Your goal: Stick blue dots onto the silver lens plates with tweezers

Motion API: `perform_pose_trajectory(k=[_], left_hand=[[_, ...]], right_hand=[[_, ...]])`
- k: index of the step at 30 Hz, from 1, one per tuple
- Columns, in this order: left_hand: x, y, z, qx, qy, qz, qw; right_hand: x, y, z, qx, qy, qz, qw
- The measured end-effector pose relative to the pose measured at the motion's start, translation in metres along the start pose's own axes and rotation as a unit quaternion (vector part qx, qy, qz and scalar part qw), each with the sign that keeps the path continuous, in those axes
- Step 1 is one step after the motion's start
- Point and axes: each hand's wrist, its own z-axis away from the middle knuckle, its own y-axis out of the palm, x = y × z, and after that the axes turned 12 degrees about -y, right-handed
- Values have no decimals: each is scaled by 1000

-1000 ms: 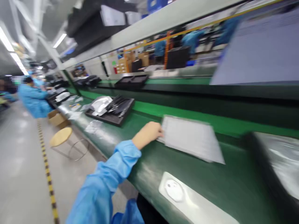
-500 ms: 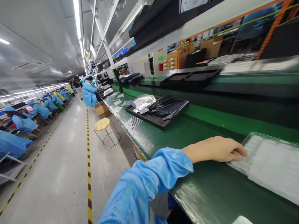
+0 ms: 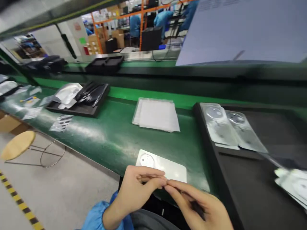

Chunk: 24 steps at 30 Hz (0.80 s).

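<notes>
Both hands are pinching narrowly, the left hand (image 3: 136, 193) and right hand (image 3: 195, 206) meeting at the fingertips on something too thin to make out; a white card (image 3: 163, 166) is lying just beyond them on the green workbench (image 3: 115, 143); clear film sheets (image 3: 230, 127) are resting on a black tray (image 3: 240, 185) to the right; a pale stack of sheets (image 3: 155, 115) is sitting farther along; a dark tray (image 3: 79, 110) is holding bags beyond.

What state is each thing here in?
Left hand: raised, fingertips meeting the right hand's.
Right hand: raised, fingers pinched together.
White card: flat on the green belt.
Clear sheets: stacked flat.
Silver films: two, side by side on a black tray.
Stool: upright.
</notes>
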Motion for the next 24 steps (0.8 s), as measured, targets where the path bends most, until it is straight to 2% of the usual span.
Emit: perform_pose_trajectory(k=[2,4,7,10,12,14,16,18,20,22,24], left_hand=[[11,3,2,-9,11,-10,1000],[13,6,5,-12,34,-34,999],[5,9,12,-26,54,-59,996],[-3,10,16,-21,27,-80,996],[-5,7,15,-12,15,-106,994],[-6,-2,10,-30,39,-176,983],[-10,-17,1,-74,93,-295,948],[-16,-33,-10,-107,143,-427,886],[-23,-46,-23,-98,159,-516,836],[-31,-52,-34,-69,160,-552,816],[-38,-53,-42,-41,157,-553,817]], right_hand=[[0,4,3,12,17,10,1000],[-1,7,6,24,24,15,999],[-4,8,13,16,38,21,999],[-5,9,18,4,60,28,998],[-5,9,16,8,69,23,997],[-5,8,9,13,102,8,995],[-8,4,-1,7,154,-10,988],[-14,-1,-12,-7,194,-21,981],[-22,-7,-19,-25,220,-8,975],[-27,-11,-21,-32,245,10,969],[-29,-12,-21,-29,265,14,964]])
